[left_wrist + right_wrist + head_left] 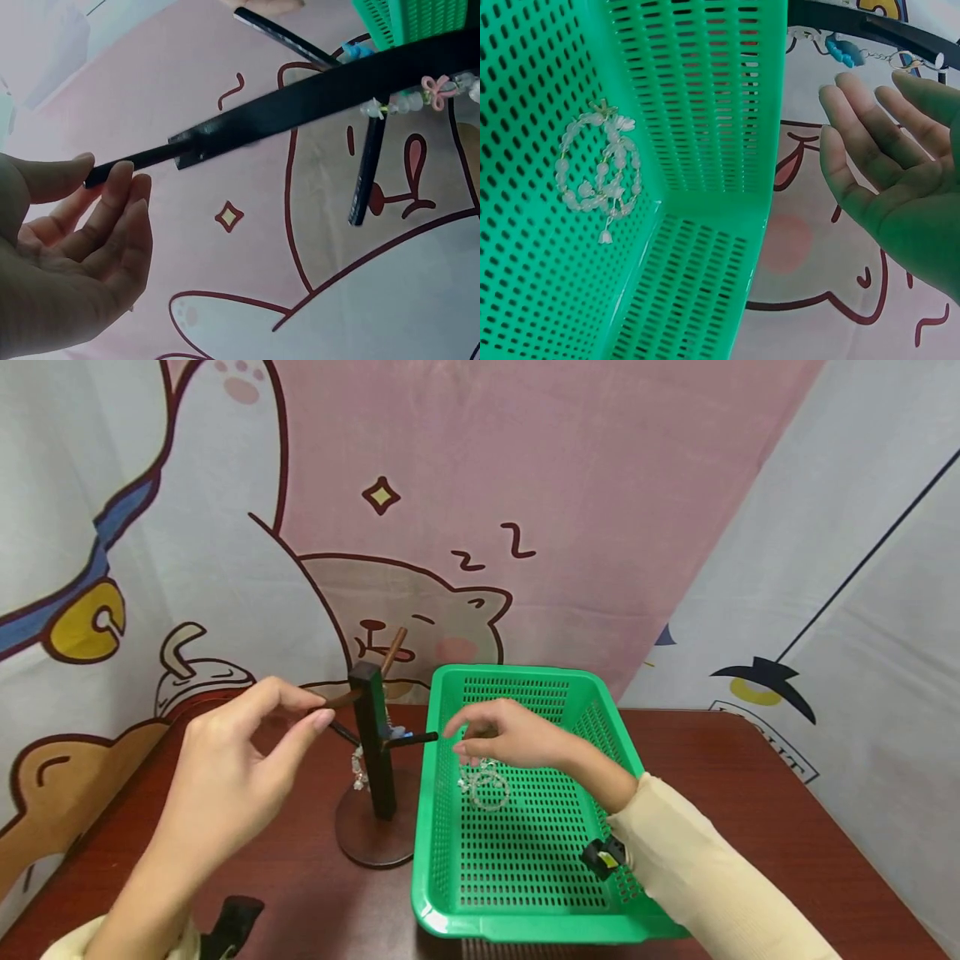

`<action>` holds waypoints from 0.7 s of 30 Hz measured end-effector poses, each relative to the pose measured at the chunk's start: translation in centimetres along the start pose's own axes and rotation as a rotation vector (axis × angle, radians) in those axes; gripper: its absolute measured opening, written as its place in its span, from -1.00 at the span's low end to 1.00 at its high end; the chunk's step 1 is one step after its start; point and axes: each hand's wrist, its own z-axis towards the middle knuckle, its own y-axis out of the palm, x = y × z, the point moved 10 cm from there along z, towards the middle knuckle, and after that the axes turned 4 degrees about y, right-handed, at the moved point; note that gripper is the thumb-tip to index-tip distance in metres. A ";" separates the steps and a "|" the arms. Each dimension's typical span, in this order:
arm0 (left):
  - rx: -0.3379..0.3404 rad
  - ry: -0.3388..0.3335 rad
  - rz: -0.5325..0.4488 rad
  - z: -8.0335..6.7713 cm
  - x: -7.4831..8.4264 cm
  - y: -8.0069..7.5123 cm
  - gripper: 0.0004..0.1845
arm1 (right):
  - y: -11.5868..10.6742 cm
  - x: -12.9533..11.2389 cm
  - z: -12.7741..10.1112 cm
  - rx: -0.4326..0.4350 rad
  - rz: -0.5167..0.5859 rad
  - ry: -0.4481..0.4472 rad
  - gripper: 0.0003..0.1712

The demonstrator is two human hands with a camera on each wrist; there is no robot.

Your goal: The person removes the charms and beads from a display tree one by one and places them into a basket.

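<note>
A dark wooden stand [375, 752] with several pegs and a round base holds a beaded bracelet [358, 770] with a pink flower charm. My left hand [232, 760] pinches the tip of one upper peg [142, 157] between thumb and fingers. Over the left rim of the green basket [525, 927], my right hand [517, 735] has loosely bent fingers and holds nothing. Just beyond its fingertips is a black peg [412, 739], with a blue charm on a small chain [844, 51] hanging by it. A clear beaded bracelet [562, 165] with a flower pendant lies on the basket floor.
The stand and basket sit side by side on a reddish-brown table [720, 793]. Behind them hangs a cartoon-print cloth [600, 510]. A black strap [232, 927] is near the left wrist, and a small black device [602, 857] is by the right sleeve.
</note>
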 end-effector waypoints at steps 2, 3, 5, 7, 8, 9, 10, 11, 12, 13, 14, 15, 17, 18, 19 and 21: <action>-0.015 -0.030 -0.017 0.5 0.9 -0.6 -0.94 | -0.1 0.2 -0.1 -0.003 -0.005 0.001 -0.81; -0.022 -0.050 -0.028 0.8 1.3 -0.8 -0.95 | -0.1 0.3 -0.2 -0.003 -0.009 0.004 -0.81; -0.035 -0.087 -0.052 1.4 2.1 -1.4 -0.98 | -0.2 0.5 -0.3 -0.006 -0.012 0.010 -0.80; -0.045 -0.114 -0.066 1.6 2.2 -1.7 -0.97 | -0.1 0.8 -0.4 -0.013 -0.012 0.010 -0.80; -0.052 -0.134 -0.068 1.7 2.1 -1.7 -0.96 | -0.1 0.9 -0.4 -0.018 -0.013 0.008 -0.79; -0.060 -0.149 -0.074 1.8 1.9 -1.8 -0.95 | 0.0 1.0 -0.4 -0.023 -0.010 0.012 -0.79; -0.068 -0.160 -0.079 1.8 1.6 -1.8 -0.96 | 0.0 1.1 -0.5 -0.029 -0.008 0.010 -0.80; -0.077 -0.170 -0.081 1.9 1.3 -1.8 -0.97 | 0.1 1.3 -0.5 -0.032 -0.007 0.013 -0.80; -0.086 -0.181 -0.084 1.9 1.0 -1.8 -0.97 | 0.1 1.4 -0.5 -0.034 -0.010 0.015 -0.81; -0.097 -0.189 -0.092 1.9 0.6 -1.8 -0.97 | 0.1 1.6 -0.5 -0.034 -0.010 0.020 -0.81; -0.109 -0.195 -0.093 2.0 0.3 -1.8 -0.97 | 0.1 1.7 -0.5 -0.034 -0.012 0.024 -0.82; -0.122 -0.198 -0.102 2.0 -0.1 -1.8 -0.96 | 0.1 1.8 -0.6 -0.036 -0.010 0.029 -0.82; -0.149 -0.201 -0.111 2.2 -0.7 -1.8 -0.94 | 0.2 2.0 -0.7 -0.040 -0.009 0.039 -0.82; -0.165 -0.205 -0.115 2.3 -1.0 -1.8 -0.93 | 0.2 2.0 -0.7 -0.042 -0.005 0.042 -0.82; -0.181 -0.207 -0.119 2.4 -1.3 -1.8 -0.92 | 0.2 2.0 -0.7 -0.045 -0.001 0.043 -0.82; -0.209 -0.220 -0.121 2.6 -1.7 -1.7 -0.91 | 0.2 2.1 -0.8 -0.049 0.002 0.044 -0.82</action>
